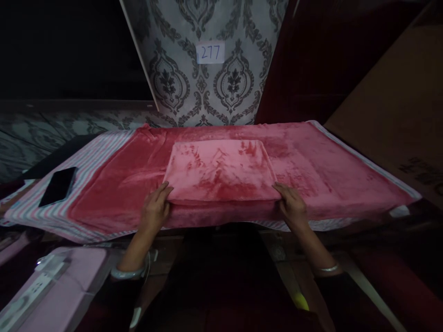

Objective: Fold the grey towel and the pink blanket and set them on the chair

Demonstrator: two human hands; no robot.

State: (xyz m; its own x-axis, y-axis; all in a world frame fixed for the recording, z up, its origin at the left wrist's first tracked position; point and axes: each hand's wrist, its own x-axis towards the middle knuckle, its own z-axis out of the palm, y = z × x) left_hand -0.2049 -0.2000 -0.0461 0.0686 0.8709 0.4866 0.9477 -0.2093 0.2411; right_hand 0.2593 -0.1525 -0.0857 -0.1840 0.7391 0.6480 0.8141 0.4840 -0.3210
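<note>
The left hand and right hand are gripping the near corners of a folded pink towel, fingers lying on top. The towel is resting at the middle of a red blanket that is covering the worktop. A dark phone is lying far left on a striped cloth. A label reading 277 is hanging on the far patterned wall.

Fingertips under folded towel, unseen.
</note>
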